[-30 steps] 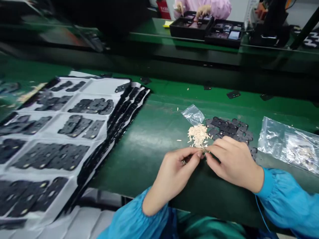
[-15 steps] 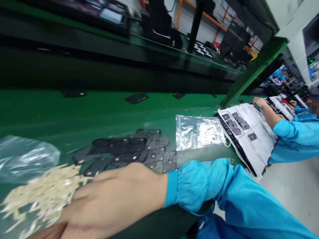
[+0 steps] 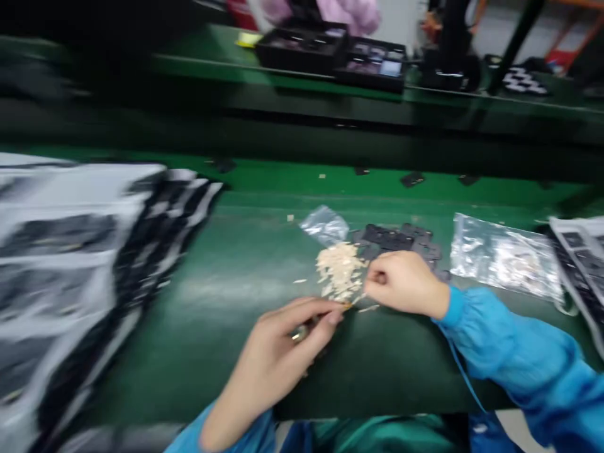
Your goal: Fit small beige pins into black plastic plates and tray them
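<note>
A heap of pale, thin metal slivers (image 3: 340,272) lies on the green bench mat (image 3: 226,264), with a small clear plastic bag (image 3: 324,225) just behind it. My right hand (image 3: 401,284) is curled at the heap's right edge, and blur hides anything in its fingers. My left hand (image 3: 278,346) is nearer to me, its fingertips just below the heap. A small shiny piece (image 3: 299,335) shows in its fingers. Flat black perforated pieces (image 3: 394,240) lie in a loose group behind my right hand.
A large clear bag (image 3: 504,258) lies to the right, beyond it a white tray (image 3: 578,264) with black pieces. Stacked white trays (image 3: 70,251) fill the left. Across the bench, a person in a pink sleeve (image 3: 346,12) stands behind black trays (image 3: 302,50).
The view swung far right, then returned to the bench. My hands, close together a second ago, are now apart, with my left hand lower and left of my right.
</note>
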A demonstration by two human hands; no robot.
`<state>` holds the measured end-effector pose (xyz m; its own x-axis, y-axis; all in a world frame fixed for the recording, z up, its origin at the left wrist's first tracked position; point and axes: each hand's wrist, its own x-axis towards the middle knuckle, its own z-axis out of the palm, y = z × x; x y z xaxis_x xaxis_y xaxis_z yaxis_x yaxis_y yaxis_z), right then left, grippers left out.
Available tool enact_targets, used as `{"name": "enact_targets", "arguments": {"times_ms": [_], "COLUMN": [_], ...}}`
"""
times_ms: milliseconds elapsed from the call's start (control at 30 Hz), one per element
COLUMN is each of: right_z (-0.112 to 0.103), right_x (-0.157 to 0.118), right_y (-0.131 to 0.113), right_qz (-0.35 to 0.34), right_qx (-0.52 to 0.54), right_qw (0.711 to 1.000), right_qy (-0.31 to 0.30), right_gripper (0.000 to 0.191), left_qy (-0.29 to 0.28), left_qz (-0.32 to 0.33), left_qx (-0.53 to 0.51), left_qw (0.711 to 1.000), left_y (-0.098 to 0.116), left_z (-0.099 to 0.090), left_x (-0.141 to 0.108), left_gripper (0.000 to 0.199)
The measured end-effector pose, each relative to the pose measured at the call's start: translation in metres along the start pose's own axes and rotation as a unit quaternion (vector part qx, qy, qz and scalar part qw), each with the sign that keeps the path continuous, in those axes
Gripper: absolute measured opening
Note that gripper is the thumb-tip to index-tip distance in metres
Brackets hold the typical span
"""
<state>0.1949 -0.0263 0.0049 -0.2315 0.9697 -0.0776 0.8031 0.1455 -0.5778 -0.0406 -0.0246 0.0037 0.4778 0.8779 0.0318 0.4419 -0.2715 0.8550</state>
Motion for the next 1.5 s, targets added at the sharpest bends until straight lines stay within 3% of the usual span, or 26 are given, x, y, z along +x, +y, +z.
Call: {"name": "enact_targets", "arguments": {"times_ms": [133,267,333,700,900,1000,1167,1333,1500], "right_z": [0.006,0.003,0.002,0.002,0.0,-0.002,-0.003,-0.005,-0.011], "right_x": [0.0,-0.007,-0.01,-0.015,-0.017,-0.018,-0.019,-0.017,-0.012], "right_y": [0.009,-0.002,-0.009,-0.019,-0.016,-0.012,-0.008,-0.008,-0.008], "right_qz": [-0.017,0.024,0.027,-0.005,-0.071,-0.139,-0.222,-0.209,-0.078], "right_qx": [0.099,0.328,0.364,0.32,0.197,0.135,0.077,0.124,0.295], "right_qw": [0.995,0.941,0.928,0.947,0.976,0.977,0.97,0.969,0.952], "right_qy": [0.008,-0.08,-0.078,0.003,0.064,0.084,0.056,0.042,-0.034], "right_gripper": [0.016,0.017,0.016,0.012,0.01,0.013,0.023,0.024,0.021], "left_qy": [0.027,0.013,-0.002,-0.036,-0.033,-0.044,-0.043,-0.042,-0.081], "left_qz": [-0.072,-0.122,-0.135,-0.145,-0.145,-0.161,-0.166,-0.172,-0.155], "left_qx": [-0.057,-0.133,-0.161,-0.216,-0.204,-0.234,-0.242,-0.245,-0.291], "left_qw": [0.995,0.983,0.978,0.965,0.968,0.958,0.955,0.953,0.941], "left_y": [0.007,0.007,0.008,0.018,0.018,0.016,0.013,0.013,0.013], "left_z": [0.005,0.009,0.01,0.014,0.016,0.015,0.015,0.013,0.01], "left_x": [0.008,0.008,0.007,0.011,0.013,0.014,0.013,0.013,0.012], "left_gripper": [0.015,0.016,0.016,0.013,0.017,0.016,0.011,0.011,0.008]}}
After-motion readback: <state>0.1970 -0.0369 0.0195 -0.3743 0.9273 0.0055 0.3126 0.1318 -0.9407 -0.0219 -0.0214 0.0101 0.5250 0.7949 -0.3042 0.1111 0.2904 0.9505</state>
